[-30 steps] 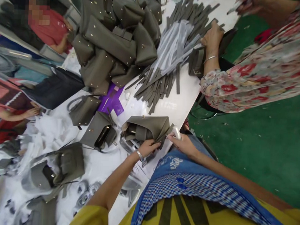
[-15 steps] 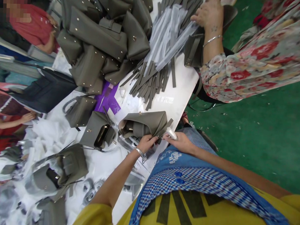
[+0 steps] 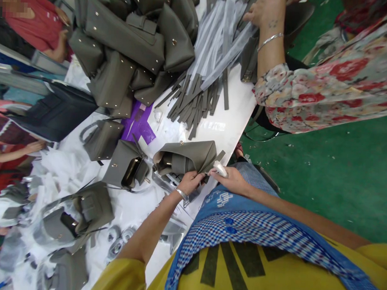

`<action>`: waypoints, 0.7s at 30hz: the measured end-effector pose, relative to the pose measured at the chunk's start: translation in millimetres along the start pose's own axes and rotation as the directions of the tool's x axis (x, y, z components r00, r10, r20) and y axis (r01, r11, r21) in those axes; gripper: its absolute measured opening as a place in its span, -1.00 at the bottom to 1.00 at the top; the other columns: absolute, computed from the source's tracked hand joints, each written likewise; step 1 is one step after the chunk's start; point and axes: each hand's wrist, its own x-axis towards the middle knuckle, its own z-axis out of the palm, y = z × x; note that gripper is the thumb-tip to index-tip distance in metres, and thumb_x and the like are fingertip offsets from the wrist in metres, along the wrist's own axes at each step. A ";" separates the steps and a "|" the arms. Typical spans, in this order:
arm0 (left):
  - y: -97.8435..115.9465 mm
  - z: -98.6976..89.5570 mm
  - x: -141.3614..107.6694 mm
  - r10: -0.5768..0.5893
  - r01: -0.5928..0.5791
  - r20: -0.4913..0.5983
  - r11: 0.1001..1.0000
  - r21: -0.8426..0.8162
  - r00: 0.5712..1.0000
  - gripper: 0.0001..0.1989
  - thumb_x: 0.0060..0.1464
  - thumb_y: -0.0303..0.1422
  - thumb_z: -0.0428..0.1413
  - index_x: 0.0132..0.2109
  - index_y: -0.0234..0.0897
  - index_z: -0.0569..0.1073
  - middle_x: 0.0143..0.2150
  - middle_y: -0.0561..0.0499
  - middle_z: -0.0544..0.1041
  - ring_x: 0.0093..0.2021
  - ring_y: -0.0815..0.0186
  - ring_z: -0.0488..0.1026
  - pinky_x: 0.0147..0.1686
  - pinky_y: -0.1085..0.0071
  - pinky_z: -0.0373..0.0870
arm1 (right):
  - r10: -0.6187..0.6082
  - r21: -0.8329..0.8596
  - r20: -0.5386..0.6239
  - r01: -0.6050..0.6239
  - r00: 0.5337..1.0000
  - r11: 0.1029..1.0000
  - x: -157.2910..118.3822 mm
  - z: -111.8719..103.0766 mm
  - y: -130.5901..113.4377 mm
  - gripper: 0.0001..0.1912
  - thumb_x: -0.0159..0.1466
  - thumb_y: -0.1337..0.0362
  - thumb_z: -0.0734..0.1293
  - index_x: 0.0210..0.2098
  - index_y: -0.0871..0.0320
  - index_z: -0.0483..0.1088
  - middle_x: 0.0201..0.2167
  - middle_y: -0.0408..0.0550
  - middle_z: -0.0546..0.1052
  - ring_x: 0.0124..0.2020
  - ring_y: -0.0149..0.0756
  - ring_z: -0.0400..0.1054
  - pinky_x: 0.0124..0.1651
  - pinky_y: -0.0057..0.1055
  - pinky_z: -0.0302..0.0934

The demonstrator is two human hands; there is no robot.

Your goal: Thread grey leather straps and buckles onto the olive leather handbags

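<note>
An olive-grey handbag point(image 3: 193, 155) lies on its side at the table's near edge, its opening facing left. A flat strap point(image 3: 214, 162) of the same colour sticks out at its right corner. My left hand point(image 3: 191, 182), with a silver bracelet, is closed on the strap's lower end beside the bag. Just to the right, my right hand point(image 3: 231, 179) is closed, its fingertips pinched close to the left fingers. A white wrapped piece point(image 3: 220, 168) shows along its index finger; I cannot tell whether it is a wrapped finger or a held thing. Whatever sits between the fingertips is too small to name.
A pile of similar handbags point(image 3: 127, 37) fills the back of the white table point(image 3: 213, 126). Beside it lies a bundle of strips point(image 3: 198, 94), partly in clear film. More bags point(image 3: 123, 163) stand left. Another person's arm point(image 3: 269, 50) reaches in at upper right.
The view has shifted slightly. My hands stay at the handbag's corner, and the right fingertips have come slightly closer to the left ones.
</note>
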 end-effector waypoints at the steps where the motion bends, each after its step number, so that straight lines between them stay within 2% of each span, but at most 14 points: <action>1: 0.5 0.3 -0.3 0.004 -0.004 -0.005 1.000 0.008 1.000 -0.51 0.11 -0.10 -0.08 -0.55 -0.37 0.47 -0.73 0.07 0.31 -0.65 0.43 0.25 -0.54 0.48 0.17 | -0.002 -0.003 0.001 0.002 1.000 1.000 0.0 0.2 0.0 -0.70 0.23 0.09 0.23 -0.27 0.14 0.50 -0.34 -0.14 0.57 -0.29 -0.28 0.44 -0.20 -0.43 0.27; 8: 3.9 3.3 -2.4 0.031 -0.027 -0.057 0.997 0.066 0.998 -0.52 0.12 -0.13 -0.08 -0.58 -0.35 0.45 -0.71 0.07 0.33 -0.61 0.41 0.29 -0.52 0.48 0.17 | 0.021 -0.122 -0.020 -0.023 1.000 0.992 -0.5 2.7 -0.9 -0.71 0.22 0.08 0.24 -0.31 0.13 0.50 -0.40 -0.12 0.56 -0.35 -0.23 0.44 -0.31 -0.41 0.27; 13: -0.7 7.6 0.3 0.147 -0.127 -0.102 0.976 0.175 0.984 -0.54 0.13 -0.15 -0.08 -0.57 -0.35 0.44 -0.63 0.02 0.42 -0.54 0.38 0.36 -0.48 0.49 0.16 | 0.019 -0.214 -0.026 -0.024 0.999 0.977 0.0 5.0 -5.2 -0.70 0.23 0.08 0.22 -0.35 0.13 0.48 -0.41 -0.07 0.56 -0.37 -0.21 0.43 -0.33 -0.39 0.26; 18: -5.3 8.9 3.6 0.211 -0.172 -0.091 0.931 0.321 0.973 -0.53 0.13 -0.15 -0.09 -0.55 -0.37 0.45 -0.62 -0.01 0.40 -0.56 0.39 0.33 -0.53 0.48 0.07 | 0.079 -0.180 -0.046 -0.086 0.996 0.980 1.6 7.4 -9.6 -0.75 0.21 0.12 0.23 -0.32 0.11 0.48 -0.38 -0.08 0.56 -0.34 -0.24 0.43 -0.27 -0.39 0.26; 21: -8.0 9.9 3.4 0.236 -0.192 -0.057 0.889 0.416 0.970 -0.52 0.12 -0.14 -0.08 -0.55 -0.39 0.46 -0.63 -0.04 0.39 -0.57 0.38 0.31 -0.55 0.46 0.02 | 0.194 -0.102 -0.038 -0.197 0.980 0.975 3.0 7.2 -10.6 -0.77 0.18 0.13 0.25 -0.34 0.11 0.48 -0.48 -0.10 0.53 -0.43 -0.29 0.40 -0.36 -0.44 0.24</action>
